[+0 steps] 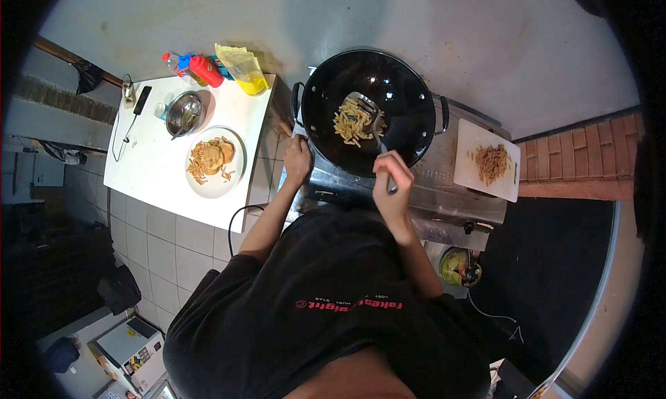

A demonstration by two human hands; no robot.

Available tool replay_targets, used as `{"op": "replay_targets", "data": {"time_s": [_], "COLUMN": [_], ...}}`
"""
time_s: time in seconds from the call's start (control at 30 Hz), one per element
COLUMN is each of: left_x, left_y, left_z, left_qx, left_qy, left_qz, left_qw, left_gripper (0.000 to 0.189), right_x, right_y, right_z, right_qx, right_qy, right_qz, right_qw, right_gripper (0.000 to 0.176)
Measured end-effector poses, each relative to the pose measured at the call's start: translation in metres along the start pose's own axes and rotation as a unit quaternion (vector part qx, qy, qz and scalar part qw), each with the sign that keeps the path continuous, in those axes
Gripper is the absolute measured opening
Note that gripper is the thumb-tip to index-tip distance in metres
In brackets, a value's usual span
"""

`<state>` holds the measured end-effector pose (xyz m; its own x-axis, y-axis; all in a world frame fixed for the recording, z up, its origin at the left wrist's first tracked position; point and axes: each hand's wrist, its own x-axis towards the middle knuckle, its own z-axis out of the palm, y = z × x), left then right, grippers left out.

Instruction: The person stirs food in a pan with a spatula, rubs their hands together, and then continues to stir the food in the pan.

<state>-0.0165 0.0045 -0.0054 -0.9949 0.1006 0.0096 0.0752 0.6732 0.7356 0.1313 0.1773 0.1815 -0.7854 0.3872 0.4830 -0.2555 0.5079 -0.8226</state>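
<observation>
Hands at work over a black wok [406,87], which sits on a steel stove [444,191] against a pale wall. We see the right hand [393,173] closed tightly around the handle of a metal spatula [368,111]. Its blade reaches into the middle of the pan, in among a small heap of pale yellow fries [352,123]. The left hand [298,159] is at the wok's near-left rim, just below its side handle. From this angle we cannot tell whether the fingers are gripping anything or only resting there.

To the right of the stove, a white cutting board [475,139] carries a pile of browner strips [492,163]. To the left stands a white table [152,170]. On it we make out a plate [239,171] of fries and round browned patties, a steel bowl [171,118] just behind it, and a red bottle [206,71] and a yellow bag [244,69] at the far edge. A dark cable trails across the table's left side. The person's black shirt with red lettering fills the lower frame.
</observation>
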Motion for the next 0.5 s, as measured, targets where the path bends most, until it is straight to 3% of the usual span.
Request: {"op": "replay_targets", "data": {"time_s": [0.23,0.37,0.5], "left_x": [0.000,0.001,0.000], "left_y": [0.004,0.003,0.000], "left_z": [-0.002,-0.002,0.000], "left_qx": [0.016,0.008,-0.009], "left_qy": [-0.008,-0.009,-0.009], "left_qz": [-0.015,-0.018,-0.003], "left_qw": [1.000,1.000,1.000], "left_gripper": [0.032,0.032,0.032], "right_x": [-0.012,0.006,0.023], "right_y": [-0.005,0.014,0.029], "right_z": [-0.017,-0.030,-0.038], "right_qx": [-0.129,-0.154,-0.165], "right_qy": [-0.071,-0.021,0.014], "right_qz": [-0.083,-0.113,-0.054], "right_qw": [0.986,0.981,0.985], "right_gripper": [0.011,0.011,0.009]}}
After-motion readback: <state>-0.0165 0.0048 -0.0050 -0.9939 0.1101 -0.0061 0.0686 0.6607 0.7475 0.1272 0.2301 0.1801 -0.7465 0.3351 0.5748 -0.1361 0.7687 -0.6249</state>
